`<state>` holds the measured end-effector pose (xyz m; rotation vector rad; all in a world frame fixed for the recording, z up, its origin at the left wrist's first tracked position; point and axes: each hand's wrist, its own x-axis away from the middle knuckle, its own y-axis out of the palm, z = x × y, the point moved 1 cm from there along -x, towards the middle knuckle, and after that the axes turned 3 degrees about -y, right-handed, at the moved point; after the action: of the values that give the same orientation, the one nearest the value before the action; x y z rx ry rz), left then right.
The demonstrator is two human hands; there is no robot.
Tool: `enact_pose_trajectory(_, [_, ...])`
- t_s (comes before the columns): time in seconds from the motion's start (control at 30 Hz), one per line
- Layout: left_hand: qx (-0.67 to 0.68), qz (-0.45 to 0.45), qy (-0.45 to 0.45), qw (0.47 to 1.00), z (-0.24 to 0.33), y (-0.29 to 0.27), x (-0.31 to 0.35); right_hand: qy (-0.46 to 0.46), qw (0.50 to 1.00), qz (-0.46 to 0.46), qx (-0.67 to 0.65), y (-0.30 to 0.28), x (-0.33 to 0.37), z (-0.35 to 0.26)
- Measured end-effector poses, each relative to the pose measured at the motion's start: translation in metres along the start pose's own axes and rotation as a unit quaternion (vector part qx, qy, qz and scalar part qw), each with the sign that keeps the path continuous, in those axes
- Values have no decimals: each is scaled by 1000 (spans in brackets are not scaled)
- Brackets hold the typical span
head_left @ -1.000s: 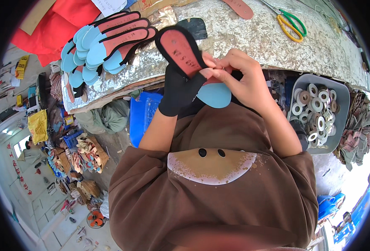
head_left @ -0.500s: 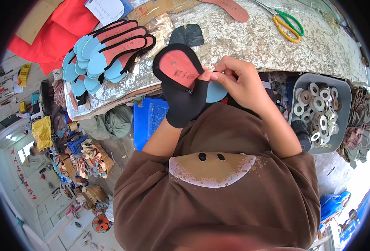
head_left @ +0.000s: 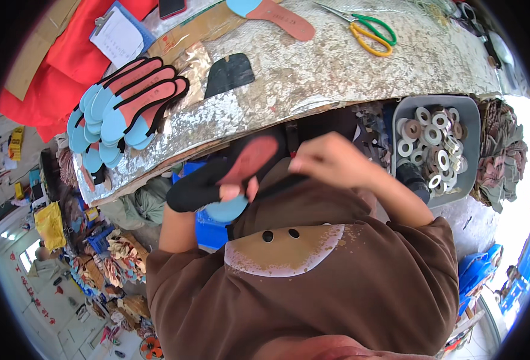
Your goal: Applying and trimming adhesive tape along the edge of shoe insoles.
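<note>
My left hand [head_left: 241,189], in a black fingerless glove [head_left: 192,192], grips an insole [head_left: 254,157] below the table's front edge. The insole has a salmon-pink heel, a light-blue front part [head_left: 228,209] and a black border. From it a black strip [head_left: 282,187] runs rightward to my right hand [head_left: 332,161]. The right hand's fingers are curled and pressed together at the strip's far end; motion blurs them a little. On the table to the left lies a stack of similar insoles [head_left: 134,105] with black edging. A dark curved piece [head_left: 230,74] is beside it.
Green-and-yellow-handled scissors [head_left: 370,36] and an unedged insole [head_left: 283,19] lie at the back of the table [head_left: 313,72]. A clipboard [head_left: 120,37] and red cloth sit at far left. At right a grey bin [head_left: 473,162] holds several tape rolls. A blue crate [head_left: 211,234] stands below.
My left hand has brought the insole down and left, closer to my body, and tilted it. My hands have moved apart, the black strip now stretching between them. The whole view has shifted.
</note>
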<state>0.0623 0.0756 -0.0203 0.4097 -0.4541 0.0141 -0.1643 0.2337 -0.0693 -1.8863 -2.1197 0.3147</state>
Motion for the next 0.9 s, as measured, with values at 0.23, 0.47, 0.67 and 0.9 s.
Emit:
enact_pose_trajectory(0.23, [85,218,88,968,-23,-64,66,-12,912,263,316,-107,-22,49])
enact_pose_trajectory(0.47, [266,150,199,931,-39,-81,35,168,800,232,528,-184,-62,92])
enact_pose_trajectory(0.67, [153,329,241,900,-15,-55,19,99,837,298,448,-180,-17,77])
enact_pose_trajectory(0.9, [-88,538,265,795,-2,-32,-5,-70,992,2,-103,6,-10,-24])
